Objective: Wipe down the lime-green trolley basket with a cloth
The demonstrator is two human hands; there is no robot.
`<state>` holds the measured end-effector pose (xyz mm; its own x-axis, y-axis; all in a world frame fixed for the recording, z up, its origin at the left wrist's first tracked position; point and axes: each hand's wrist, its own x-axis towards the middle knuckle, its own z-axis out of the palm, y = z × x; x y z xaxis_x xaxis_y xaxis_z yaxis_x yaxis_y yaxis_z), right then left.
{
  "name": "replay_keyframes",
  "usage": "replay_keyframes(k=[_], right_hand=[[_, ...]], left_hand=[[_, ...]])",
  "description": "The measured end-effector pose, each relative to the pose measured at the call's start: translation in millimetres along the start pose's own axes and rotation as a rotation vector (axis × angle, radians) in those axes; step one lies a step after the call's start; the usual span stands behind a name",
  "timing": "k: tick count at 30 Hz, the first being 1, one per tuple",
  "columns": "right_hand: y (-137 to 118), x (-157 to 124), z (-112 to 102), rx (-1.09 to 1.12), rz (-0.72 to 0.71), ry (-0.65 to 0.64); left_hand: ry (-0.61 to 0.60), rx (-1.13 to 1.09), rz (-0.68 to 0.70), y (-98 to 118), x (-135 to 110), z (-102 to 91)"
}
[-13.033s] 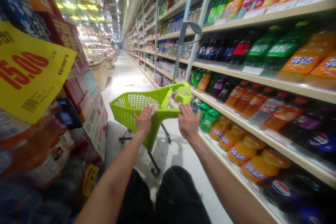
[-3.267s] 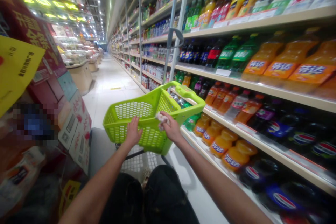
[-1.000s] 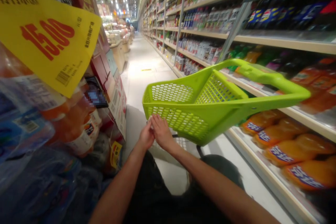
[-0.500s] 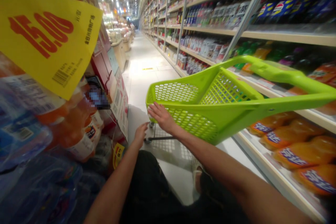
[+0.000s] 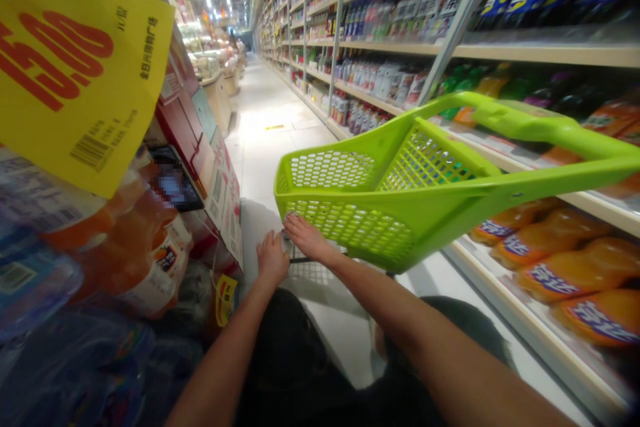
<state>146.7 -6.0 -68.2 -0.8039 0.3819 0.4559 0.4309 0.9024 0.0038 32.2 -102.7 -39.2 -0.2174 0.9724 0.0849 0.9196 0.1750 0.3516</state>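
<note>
A bright green plastic shopping cart (image 5: 345, 196) stands in front of me, its basket walls pierced with honeycomb holes. My right hand (image 5: 306, 237) reaches to the lower front corner of the basket, fingers stretched out and palm down against or just beside the green wall. Close by on the left is my left hand (image 5: 273, 257), its fingers bent but apart, near the cart's front wheel frame. Nothing shows in either hand. The left fingertips are partly hidden from view. Inside the basket I see no goods.
Shelves (image 5: 540, 52) of bottled drinks line the right side, with orange soda bottles (image 5: 555, 280) at the bottom. To the left are shrink-wrapped bottles (image 5: 145, 247), a yellow price sign (image 5: 95, 73) and a dark-framed screen (image 5: 175, 180). A pale tiled aisle (image 5: 265, 107) runs ahead.
My right hand has slid down from the basket's front rim to its lower corner. My left hand has shifted slightly right, closer to the right one. The view has moved a little.
</note>
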Motion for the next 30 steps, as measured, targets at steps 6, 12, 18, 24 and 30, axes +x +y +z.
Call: replay_keyframes(k=[6,12,18,24,30], right_hand=[[5.0,9.9,-39.6,0.002,0.026,0.18],[14.7,13.3,-43.7,-0.015,0.049,0.173],[6.0,-34.8,-2.1,-0.006,0.094,0.126],[4.5,-33.1,-33.9,0.011,0.127,0.224],[20.3,-7.4,-70.3,0.006,0.187,0.268]], left_hand=[[0.078,0.064,-0.015,7.1,4.3,0.1],[0.125,0.116,0.049,21.0,7.8,-3.6],[0.109,0.151,0.092,28.1,2.5,-3.1],[0.089,0.151,0.064,34.8,2.2,-6.3],[0.076,0.174,0.07,53.7,7.0,-11.2]])
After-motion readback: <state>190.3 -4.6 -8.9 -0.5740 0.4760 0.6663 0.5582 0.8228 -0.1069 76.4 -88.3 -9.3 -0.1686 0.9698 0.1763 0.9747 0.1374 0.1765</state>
